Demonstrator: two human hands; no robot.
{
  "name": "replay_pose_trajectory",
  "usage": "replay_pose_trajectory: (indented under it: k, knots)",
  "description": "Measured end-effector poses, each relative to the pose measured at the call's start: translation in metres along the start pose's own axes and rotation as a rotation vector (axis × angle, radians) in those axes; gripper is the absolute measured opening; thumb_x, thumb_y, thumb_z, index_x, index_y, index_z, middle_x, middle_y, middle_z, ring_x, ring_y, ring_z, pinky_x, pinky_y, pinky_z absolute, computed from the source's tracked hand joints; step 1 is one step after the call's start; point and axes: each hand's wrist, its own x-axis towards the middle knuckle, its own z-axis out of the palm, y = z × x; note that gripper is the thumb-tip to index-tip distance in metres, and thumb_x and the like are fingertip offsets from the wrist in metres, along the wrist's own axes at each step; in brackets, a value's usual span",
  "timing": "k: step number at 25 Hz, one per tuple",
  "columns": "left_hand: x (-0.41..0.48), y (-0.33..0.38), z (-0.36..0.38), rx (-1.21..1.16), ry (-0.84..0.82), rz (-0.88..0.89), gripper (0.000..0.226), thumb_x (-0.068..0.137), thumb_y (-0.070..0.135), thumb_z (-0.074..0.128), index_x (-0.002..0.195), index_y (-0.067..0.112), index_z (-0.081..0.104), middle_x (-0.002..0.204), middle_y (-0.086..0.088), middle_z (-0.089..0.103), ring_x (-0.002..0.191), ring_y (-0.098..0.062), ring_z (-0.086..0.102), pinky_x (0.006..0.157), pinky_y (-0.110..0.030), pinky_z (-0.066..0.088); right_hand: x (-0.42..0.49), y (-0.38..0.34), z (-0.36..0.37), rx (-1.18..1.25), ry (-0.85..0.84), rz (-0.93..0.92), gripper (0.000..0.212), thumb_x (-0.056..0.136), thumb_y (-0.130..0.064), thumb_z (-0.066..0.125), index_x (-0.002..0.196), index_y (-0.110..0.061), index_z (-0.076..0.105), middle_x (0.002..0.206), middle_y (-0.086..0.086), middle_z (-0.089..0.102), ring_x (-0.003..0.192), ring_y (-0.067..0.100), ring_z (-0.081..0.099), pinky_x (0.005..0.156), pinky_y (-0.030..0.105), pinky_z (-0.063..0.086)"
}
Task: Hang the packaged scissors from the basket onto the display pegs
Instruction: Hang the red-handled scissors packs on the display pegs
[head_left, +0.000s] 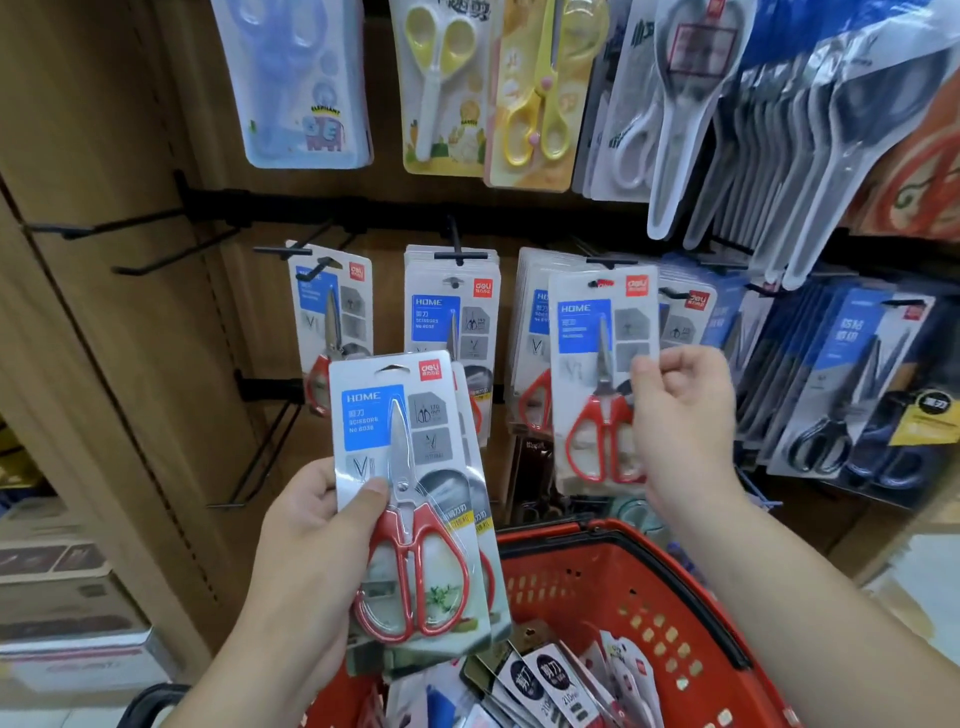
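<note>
Grip: left hand (306, 525) clamps a stack of scissor packs (410, 467); right hand (680, 415) pinches a single pack (597, 374).

I note the left thumb lies across the front card, with the stack upright above the near-left rim of the red basket (675, 571). The right fingertips hold the single pack's right edge, and its hang hole sits at a peg (597, 283). I cannot tell whether it is threaded. More packs (545, 680) lie in the basket.

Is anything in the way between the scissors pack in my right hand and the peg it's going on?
Nothing visible. The right hand holds the pack with its hang hole right at the peg tip; the packs already hanging sit behind it, not in front.
</note>
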Motion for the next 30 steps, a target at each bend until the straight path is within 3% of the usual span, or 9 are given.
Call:
replay_pose_trajectory:
  k: [6, 12, 16, 19, 21, 22, 26, 28, 30]
  knots:
    - [-0.006, 0.003, 0.002, 0.027, 0.018, 0.005, 0.009, 0.104, 0.016, 0.064, 0.113, 0.017, 0.068, 0.1, -0.006, 0.082, 0.092, -0.03, 0.08, 0.09, -0.056, 0.061, -0.01, -0.022, -0.031, -0.001, 0.057, -0.025, 0.016, 0.104, -0.013, 0.058, 0.099, -0.028, 0.052, 0.093, 0.009, 0.074, 0.084, 0.032, 0.075, 0.074, 0.053, 0.061]
    - [-0.007, 0.0, -0.003, 0.173, 0.129, -0.021, 0.005, 0.105, 0.021, 0.064, 0.107, 0.021, 0.068, 0.093, -0.003, 0.081, 0.081, -0.026, 0.08, 0.08, -0.053, 0.064, -0.032, -0.005, -0.025, -0.002, -0.019, 0.104, 0.01, 0.104, -0.014, 0.06, 0.102, -0.022, 0.054, 0.084, 0.009, 0.075, 0.067, 0.019, 0.074, 0.059, 0.04, 0.059]
    - [-0.007, 0.001, -0.014, 0.2, 0.187, -0.048, 0.007, 0.106, 0.017, 0.06, 0.104, 0.017, 0.067, 0.087, -0.006, 0.079, 0.071, -0.024, 0.078, 0.062, -0.036, 0.058, -0.05, 0.012, -0.002, -0.007, -0.144, 0.189, 0.007, 0.105, -0.011, 0.059, 0.109, -0.017, 0.057, 0.086, 0.002, 0.08, 0.079, 0.02, 0.079, 0.073, 0.048, 0.064]
    - [-0.007, 0.003, -0.024, 0.167, 0.198, -0.063, 0.007, 0.106, 0.017, 0.06, 0.108, 0.015, 0.067, 0.088, -0.007, 0.08, 0.07, -0.025, 0.079, 0.062, -0.035, 0.058, -0.058, 0.014, 0.015, 0.019, -0.229, 0.209, 0.009, 0.106, -0.011, 0.058, 0.112, -0.016, 0.059, 0.081, -0.006, 0.079, 0.071, 0.009, 0.076, 0.059, 0.029, 0.06]
    - [-0.006, 0.005, -0.03, 0.11, 0.187, -0.077, 0.01, 0.107, 0.017, 0.06, 0.109, 0.014, 0.069, 0.084, -0.007, 0.081, 0.07, -0.026, 0.08, 0.065, -0.038, 0.06, -0.068, 0.015, 0.027, 0.009, -0.312, 0.224, 0.01, 0.105, -0.012, 0.059, 0.11, -0.019, 0.063, 0.079, -0.007, 0.078, 0.065, 0.005, 0.073, 0.053, 0.021, 0.054]
    - [-0.006, 0.007, -0.032, 0.075, 0.167, -0.095, 0.013, 0.107, 0.017, 0.06, 0.11, 0.014, 0.071, 0.085, -0.009, 0.081, 0.073, -0.03, 0.08, 0.07, -0.043, 0.062, -0.073, 0.016, 0.032, -0.012, -0.339, 0.221, 0.01, 0.105, -0.012, 0.06, 0.109, -0.02, 0.065, 0.08, -0.005, 0.078, 0.066, 0.007, 0.073, 0.056, 0.023, 0.055]
    - [-0.006, 0.004, -0.031, 0.036, 0.034, -0.167, 0.018, 0.108, 0.019, 0.058, 0.114, 0.01, 0.073, 0.095, -0.016, 0.081, 0.087, -0.038, 0.08, 0.091, -0.059, 0.061, -0.09, 0.02, 0.049, 0.052, -0.394, 0.3, 0.011, 0.103, -0.01, 0.063, 0.104, -0.018, 0.069, 0.084, 0.001, 0.079, 0.081, 0.023, 0.074, 0.081, 0.04, 0.061]
    - [-0.01, -0.002, -0.027, 0.032, -0.018, -0.186, 0.019, 0.109, 0.02, 0.056, 0.118, 0.011, 0.07, 0.1, -0.015, 0.081, 0.092, -0.037, 0.08, 0.094, -0.059, 0.06, -0.1, 0.02, 0.054, 0.121, -0.454, 0.374, 0.012, 0.103, -0.008, 0.061, 0.105, -0.016, 0.07, 0.091, 0.005, 0.08, 0.09, 0.027, 0.075, 0.093, 0.054, 0.06]
    - [-0.012, -0.006, -0.025, 0.01, -0.034, -0.192, 0.018, 0.109, 0.021, 0.056, 0.12, 0.011, 0.067, 0.104, -0.014, 0.081, 0.095, -0.037, 0.079, 0.095, -0.058, 0.059, -0.109, 0.019, 0.056, 0.158, -0.495, 0.407, 0.013, 0.104, -0.006, 0.06, 0.105, -0.015, 0.07, 0.094, 0.007, 0.08, 0.09, 0.027, 0.076, 0.096, 0.059, 0.058]
